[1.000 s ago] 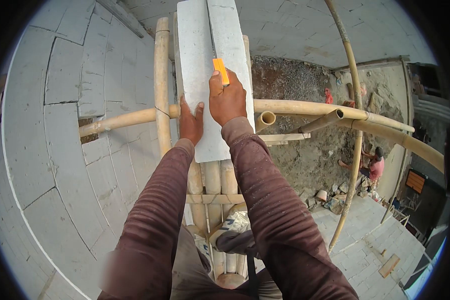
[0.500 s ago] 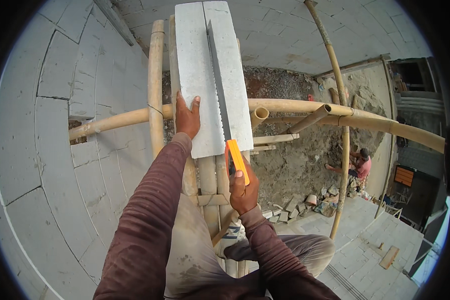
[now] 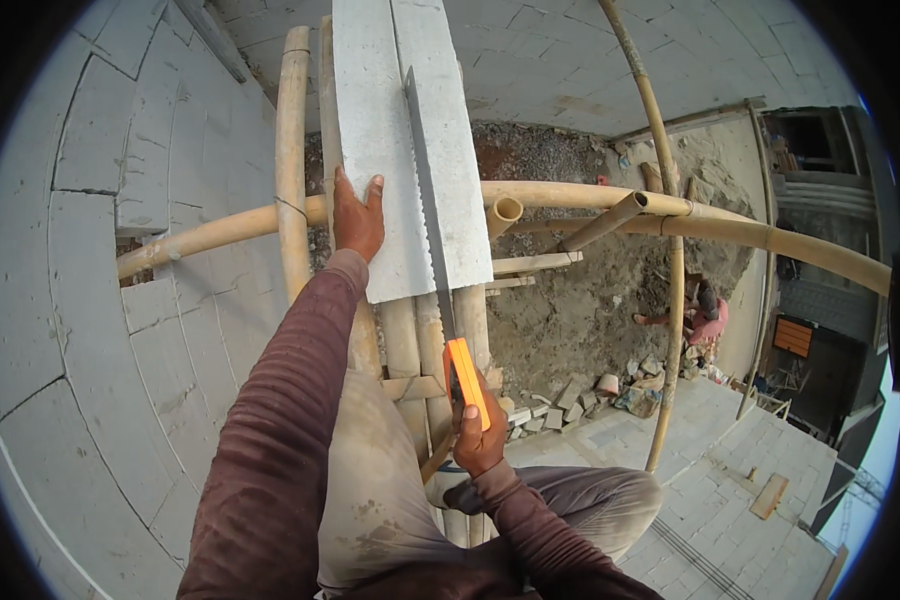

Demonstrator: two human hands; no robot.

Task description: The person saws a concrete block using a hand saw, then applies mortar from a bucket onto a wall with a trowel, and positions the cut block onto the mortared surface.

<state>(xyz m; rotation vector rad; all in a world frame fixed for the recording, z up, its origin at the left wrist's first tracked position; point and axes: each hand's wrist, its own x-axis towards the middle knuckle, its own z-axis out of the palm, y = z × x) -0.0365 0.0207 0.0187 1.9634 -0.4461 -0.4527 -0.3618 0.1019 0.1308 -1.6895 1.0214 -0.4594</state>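
A long pale grey lightweight concrete block (image 3: 375, 150) lies lengthwise on bamboo poles ahead of me. A hand saw (image 3: 432, 215) with a toothed steel blade and orange handle rests along a straight cut line in the block's top. My right hand (image 3: 481, 437) is closed round the saw's handle, just short of the block's near end. My left hand (image 3: 358, 222) presses on the block's left edge, thumb and fingers spread apart. The blade's far tip lies about midway along the visible block, whose far end runs out of the picture.
Bamboo scaffold poles (image 3: 610, 197) cross under and beside the block, with an upright pole (image 3: 676, 290) at right. A block wall (image 3: 90, 240) stands close on my left. Far below, a person in a pink top (image 3: 708, 318) sits near broken block pieces (image 3: 570, 395).
My right hand has drawn the saw back toward me, its handle now farther from the block's near end. The left hand stays on the block; the whole view has shifted slightly.
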